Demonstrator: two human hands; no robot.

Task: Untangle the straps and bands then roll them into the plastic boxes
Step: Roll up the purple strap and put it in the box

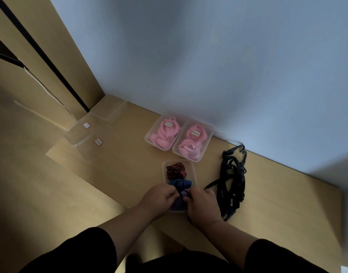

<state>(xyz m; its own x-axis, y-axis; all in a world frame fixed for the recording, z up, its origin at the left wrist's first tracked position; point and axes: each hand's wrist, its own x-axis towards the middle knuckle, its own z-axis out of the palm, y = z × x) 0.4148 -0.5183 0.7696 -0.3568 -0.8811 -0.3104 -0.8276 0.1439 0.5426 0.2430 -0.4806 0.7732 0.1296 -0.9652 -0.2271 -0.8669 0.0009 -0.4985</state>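
Observation:
A clear plastic box [193, 170] lies on the wooden surface just ahead of me. It holds a red-and-black striped band [176, 170] at its far end and a blue striped band [181, 183] in the middle. At its near end my left hand [159, 198] and my right hand [202, 203] both pinch a purple band [179, 202], pressing it into the box. Right of the box lies a tangled heap of black straps [232, 184] with hooks. Two further clear boxes [148, 139] [207, 129] hold rolled pink bands.
Two empty clear boxes with labels [80, 133] [90, 148] stand at the left. A wall runs along the far edge of the surface, and a wooden panel rises at the far left.

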